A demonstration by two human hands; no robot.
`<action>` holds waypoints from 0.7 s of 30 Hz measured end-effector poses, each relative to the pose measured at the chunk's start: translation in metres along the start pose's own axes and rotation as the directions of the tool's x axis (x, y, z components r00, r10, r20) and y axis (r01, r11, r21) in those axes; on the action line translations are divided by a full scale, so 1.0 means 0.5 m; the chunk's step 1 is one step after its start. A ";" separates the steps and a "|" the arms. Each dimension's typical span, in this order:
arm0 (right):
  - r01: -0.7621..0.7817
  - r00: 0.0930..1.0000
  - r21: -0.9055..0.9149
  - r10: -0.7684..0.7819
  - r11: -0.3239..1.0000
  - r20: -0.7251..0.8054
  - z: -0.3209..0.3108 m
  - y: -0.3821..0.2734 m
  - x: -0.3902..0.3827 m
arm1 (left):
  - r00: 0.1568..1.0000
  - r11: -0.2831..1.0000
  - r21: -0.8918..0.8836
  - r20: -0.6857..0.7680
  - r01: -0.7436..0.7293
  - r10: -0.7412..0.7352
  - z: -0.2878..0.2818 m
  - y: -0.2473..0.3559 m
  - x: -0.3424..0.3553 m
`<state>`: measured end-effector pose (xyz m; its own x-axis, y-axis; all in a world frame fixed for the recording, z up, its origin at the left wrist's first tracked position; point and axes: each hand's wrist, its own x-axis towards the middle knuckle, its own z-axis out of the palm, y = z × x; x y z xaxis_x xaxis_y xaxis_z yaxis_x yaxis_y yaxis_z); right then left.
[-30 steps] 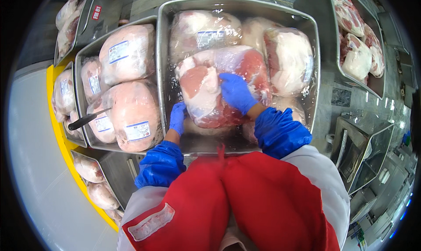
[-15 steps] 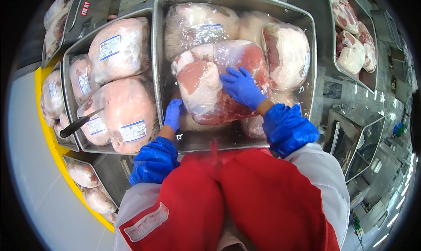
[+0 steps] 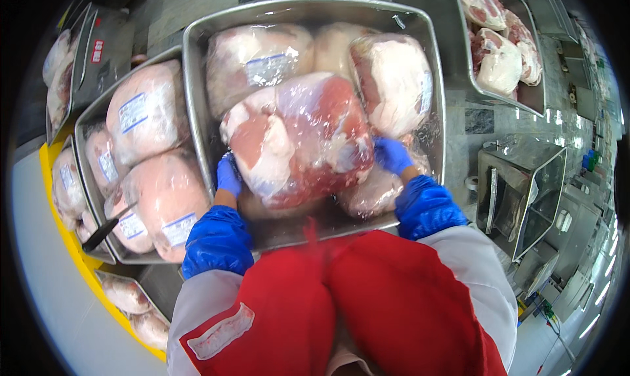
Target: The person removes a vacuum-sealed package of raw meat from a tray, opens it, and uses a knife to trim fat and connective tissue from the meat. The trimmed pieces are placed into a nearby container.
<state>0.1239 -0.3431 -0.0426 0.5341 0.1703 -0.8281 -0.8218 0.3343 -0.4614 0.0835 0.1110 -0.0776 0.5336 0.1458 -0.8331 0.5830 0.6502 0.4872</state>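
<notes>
A large wrapped cut of raw meat [image 3: 308, 140], red with pale fat, rests on other packs in the steel bin [image 3: 436, 107] before me. My blue-gloved left hand [image 3: 228, 176] presses its left side, fingers reaching partly underneath. At the opposite end my right hand [image 3: 392, 155], also gloved in blue, grips its edge; those fingertips are hidden. The cut lies between both hands. Behind it are a labelled plastic-wrapped pack [image 3: 262, 58] and, to the right, a paler wrapped pack [image 3: 394, 90]. Another pack [image 3: 374, 191] sits under its right end.
A second bin [image 3: 82, 159] with several labelled packs stands at left. A black-handled knife [image 3: 102, 233] lies there, blade toward the packs. At far right is a bin of unwrapped-looking meat [image 3: 499, 64]. A steel frame cart [image 3: 525, 192] stands on the right.
My right hand has moved from the top of the meat to its right end. The cut has turned slightly, with more red surface showing. The view has shifted.
</notes>
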 end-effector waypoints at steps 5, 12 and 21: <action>0.143 0.969 -0.219 -0.092 0.965 0.230 -0.048 0.117 0.086 | 0.990 0.987 -0.118 0.102 0.114 -0.102 0.067 0.056 0.017; 0.581 0.814 -0.677 -0.300 0.452 0.498 0.005 0.078 0.065 | 0.971 0.998 -0.058 0.234 -0.038 0.051 -0.048 0.044 0.146; 0.714 0.692 -0.657 -0.389 0.243 0.608 0.047 0.027 0.042 | 0.984 0.996 -0.050 0.159 -0.075 0.082 -0.058 0.018 0.130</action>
<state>0.1289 -0.3134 -0.0588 0.8096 0.5519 -0.1998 0.0516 -0.4061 -0.9124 0.1056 0.1482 -0.1347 0.6702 0.0783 -0.7380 0.5099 0.6739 0.5346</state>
